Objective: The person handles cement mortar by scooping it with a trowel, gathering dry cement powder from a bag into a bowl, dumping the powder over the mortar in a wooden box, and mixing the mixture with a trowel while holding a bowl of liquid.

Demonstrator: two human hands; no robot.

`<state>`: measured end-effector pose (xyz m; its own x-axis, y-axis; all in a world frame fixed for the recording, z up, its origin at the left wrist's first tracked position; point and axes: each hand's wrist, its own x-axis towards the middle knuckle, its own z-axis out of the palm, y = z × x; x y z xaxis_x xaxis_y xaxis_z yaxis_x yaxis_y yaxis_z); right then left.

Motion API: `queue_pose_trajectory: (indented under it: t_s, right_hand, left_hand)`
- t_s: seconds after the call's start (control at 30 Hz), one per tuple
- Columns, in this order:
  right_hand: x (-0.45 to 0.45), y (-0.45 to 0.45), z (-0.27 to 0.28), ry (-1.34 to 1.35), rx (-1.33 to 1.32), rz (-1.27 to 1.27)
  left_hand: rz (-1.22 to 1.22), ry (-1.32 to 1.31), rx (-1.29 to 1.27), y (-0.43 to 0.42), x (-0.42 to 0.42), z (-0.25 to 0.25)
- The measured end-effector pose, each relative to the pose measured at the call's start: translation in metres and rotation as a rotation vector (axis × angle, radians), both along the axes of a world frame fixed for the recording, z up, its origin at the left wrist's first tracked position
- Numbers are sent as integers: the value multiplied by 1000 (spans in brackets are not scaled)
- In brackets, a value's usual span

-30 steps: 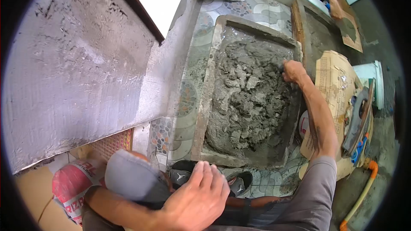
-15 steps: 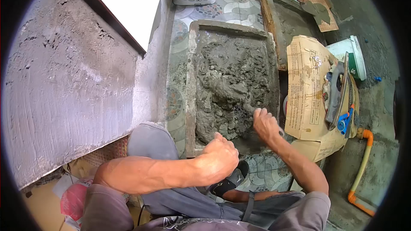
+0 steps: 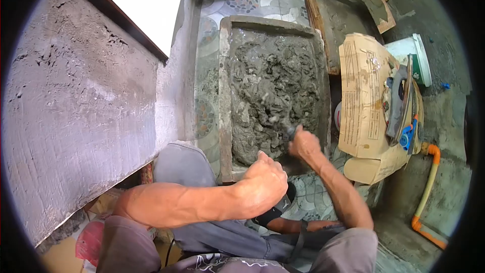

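Holding tool (image 3: 291,131): right grip (image 3: 305,144); left grip (image 3: 263,183) curled closed; brown paper (image 3: 359,108) printed, text illegible.

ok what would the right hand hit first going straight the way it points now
Probably the wet gray mix in the tray, just ahead of the right hand; how high it sits above is unclear.
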<state>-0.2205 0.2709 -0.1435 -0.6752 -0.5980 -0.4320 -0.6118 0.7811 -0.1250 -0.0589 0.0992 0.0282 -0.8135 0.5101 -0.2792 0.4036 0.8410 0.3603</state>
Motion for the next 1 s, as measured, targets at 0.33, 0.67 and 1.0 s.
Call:
queue_pose_trajectory:
  t_s: [0.33, 0.67, 1.0]
  right_hand:
    - [-19, -58, 15, -889, -204, -702]
    - [-29, 10, 24, -63, 175, -53]
    - [-100, -5, -18, 455, 71, -116]
  left_hand:
    - [-35, -19, -53, -1, 6, 5]
    - [4, 27, -6, -6, 16, -1]
    - [-10, 88, 5, 2, 12, -2]
